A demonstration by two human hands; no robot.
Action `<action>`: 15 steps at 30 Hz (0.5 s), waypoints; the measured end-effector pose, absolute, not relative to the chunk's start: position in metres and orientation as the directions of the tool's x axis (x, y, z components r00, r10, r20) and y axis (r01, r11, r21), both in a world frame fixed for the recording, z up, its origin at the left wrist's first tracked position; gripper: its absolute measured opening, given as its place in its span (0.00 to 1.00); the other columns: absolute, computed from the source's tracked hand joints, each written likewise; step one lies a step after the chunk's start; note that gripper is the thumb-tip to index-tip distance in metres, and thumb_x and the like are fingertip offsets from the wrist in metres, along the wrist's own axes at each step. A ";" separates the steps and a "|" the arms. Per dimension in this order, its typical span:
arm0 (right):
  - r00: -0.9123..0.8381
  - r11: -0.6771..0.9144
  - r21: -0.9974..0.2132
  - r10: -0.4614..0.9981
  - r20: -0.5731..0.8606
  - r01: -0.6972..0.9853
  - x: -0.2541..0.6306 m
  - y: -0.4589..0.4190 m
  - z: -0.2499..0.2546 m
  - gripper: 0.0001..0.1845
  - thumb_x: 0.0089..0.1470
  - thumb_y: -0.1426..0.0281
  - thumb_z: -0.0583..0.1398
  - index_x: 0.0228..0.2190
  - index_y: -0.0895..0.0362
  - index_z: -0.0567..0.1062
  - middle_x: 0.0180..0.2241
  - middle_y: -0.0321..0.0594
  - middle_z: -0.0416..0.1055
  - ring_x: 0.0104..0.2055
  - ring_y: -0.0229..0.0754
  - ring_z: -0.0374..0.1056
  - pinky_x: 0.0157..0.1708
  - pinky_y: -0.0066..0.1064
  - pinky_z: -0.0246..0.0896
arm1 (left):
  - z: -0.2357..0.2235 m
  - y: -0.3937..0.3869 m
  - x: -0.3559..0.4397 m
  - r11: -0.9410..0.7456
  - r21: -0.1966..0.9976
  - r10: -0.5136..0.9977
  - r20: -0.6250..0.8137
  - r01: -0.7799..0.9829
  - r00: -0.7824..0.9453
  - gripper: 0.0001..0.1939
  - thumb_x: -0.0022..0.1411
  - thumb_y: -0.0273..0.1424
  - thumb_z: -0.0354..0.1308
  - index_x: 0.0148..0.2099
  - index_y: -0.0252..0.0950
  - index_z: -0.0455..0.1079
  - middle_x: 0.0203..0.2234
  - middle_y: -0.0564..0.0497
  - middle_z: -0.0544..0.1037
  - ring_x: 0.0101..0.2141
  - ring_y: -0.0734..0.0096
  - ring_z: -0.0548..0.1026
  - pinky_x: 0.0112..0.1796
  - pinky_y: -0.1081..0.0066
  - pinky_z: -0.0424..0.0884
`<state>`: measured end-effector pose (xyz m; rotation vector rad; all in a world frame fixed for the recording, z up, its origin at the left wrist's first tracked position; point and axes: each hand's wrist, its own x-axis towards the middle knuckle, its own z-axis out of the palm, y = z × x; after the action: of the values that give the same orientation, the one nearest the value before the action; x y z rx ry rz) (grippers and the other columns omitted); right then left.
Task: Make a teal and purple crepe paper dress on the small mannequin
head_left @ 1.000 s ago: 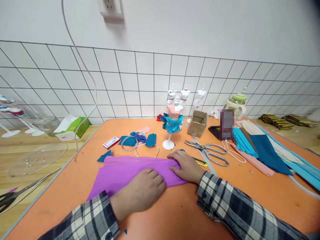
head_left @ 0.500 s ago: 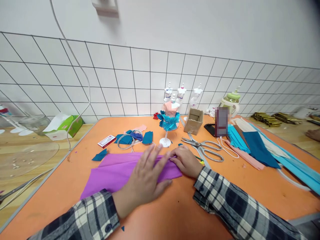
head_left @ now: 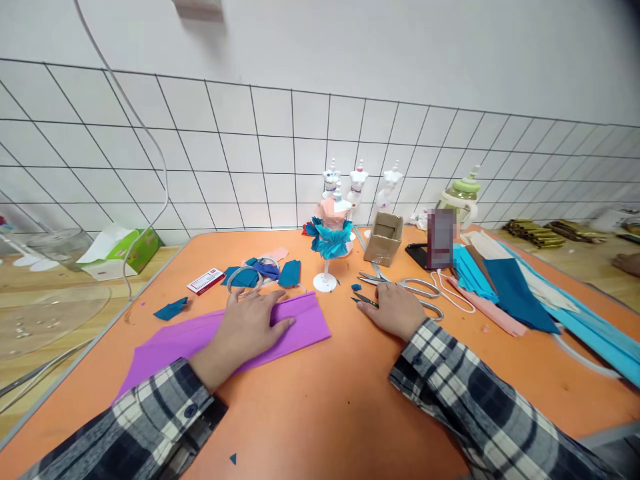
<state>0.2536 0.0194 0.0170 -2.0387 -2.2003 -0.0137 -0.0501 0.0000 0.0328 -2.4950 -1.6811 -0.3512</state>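
My left hand (head_left: 247, 322) lies flat, fingers spread, on a folded purple paper sheet (head_left: 305, 320) on the orange table (head_left: 325, 400). My right hand (head_left: 396, 310) rests palm down to the right of the sheet. Its fingers are curled over small snips (head_left: 364, 301), whose dark blades stick out to the left. Large silver scissors (head_left: 425, 292) lie just behind that hand. A small white mannequin stand with a blue paper skirt (head_left: 329, 241) stands behind the sheet.
Blue paper scraps (head_left: 287, 273), a red-and-white box (head_left: 206, 281), a cardboard box (head_left: 384, 237) and a phone (head_left: 440, 238) sit further back. Blue and pink paper strips (head_left: 505, 287) lie at right. A tissue box (head_left: 123, 250) and glass dish (head_left: 50, 313) are left. Another person's hand (head_left: 627, 263) shows far right.
My right hand left the purple sheet and moved right onto the small snips. My left hand slid the sheet leftward and now lies flat on it.
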 end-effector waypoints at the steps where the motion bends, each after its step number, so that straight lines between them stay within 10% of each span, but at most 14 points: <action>1: -0.047 0.053 -0.081 0.996 0.072 0.995 0.255 0.019 0.016 0.26 0.58 0.51 0.56 0.40 0.62 0.74 0.44 0.59 0.72 0.50 0.60 0.67 0.46 0.45 0.60 | 0.032 0.003 -0.053 -0.367 0.024 0.904 0.245 0.930 0.350 0.21 0.64 0.45 0.53 0.51 0.37 0.73 0.40 0.42 0.81 0.47 0.46 0.74 0.53 0.44 0.55; 5: -0.095 0.091 -0.176 0.995 -0.013 0.980 0.252 0.019 0.015 0.16 0.59 0.61 0.57 0.38 0.62 0.73 0.44 0.60 0.73 0.50 0.59 0.69 0.46 0.44 0.60 | 0.029 0.016 -0.057 -0.390 0.074 0.905 0.212 0.918 0.367 0.15 0.68 0.38 0.47 0.38 0.39 0.74 0.30 0.49 0.80 0.39 0.58 0.75 0.53 0.51 0.58; 10: -0.123 0.123 -0.331 0.992 0.021 0.936 0.239 0.015 0.021 0.08 0.63 0.64 0.52 0.37 0.56 0.67 0.37 0.48 0.77 0.39 0.48 0.74 0.35 0.34 0.62 | 0.037 -0.003 -0.046 -0.381 -0.092 0.770 0.519 0.920 0.371 0.17 0.67 0.37 0.51 0.53 0.38 0.71 0.50 0.39 0.75 0.50 0.47 0.70 0.51 0.48 0.60; 15: -0.365 -0.172 -0.829 0.837 -0.408 0.532 0.214 -0.009 0.015 0.06 0.63 0.63 0.48 0.39 0.52 0.57 0.15 0.27 0.66 0.13 0.38 0.62 0.17 0.24 0.54 | 0.039 -0.039 -0.036 -0.565 -0.064 0.807 0.167 0.823 0.567 0.07 0.64 0.35 0.55 0.40 0.40 0.72 0.35 0.45 0.77 0.36 0.57 0.75 0.35 0.62 0.69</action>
<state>0.2140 -0.0088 0.0149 -1.5735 -1.8120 1.5507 -0.0362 -0.0393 0.0391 -2.6600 -1.3908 -0.1787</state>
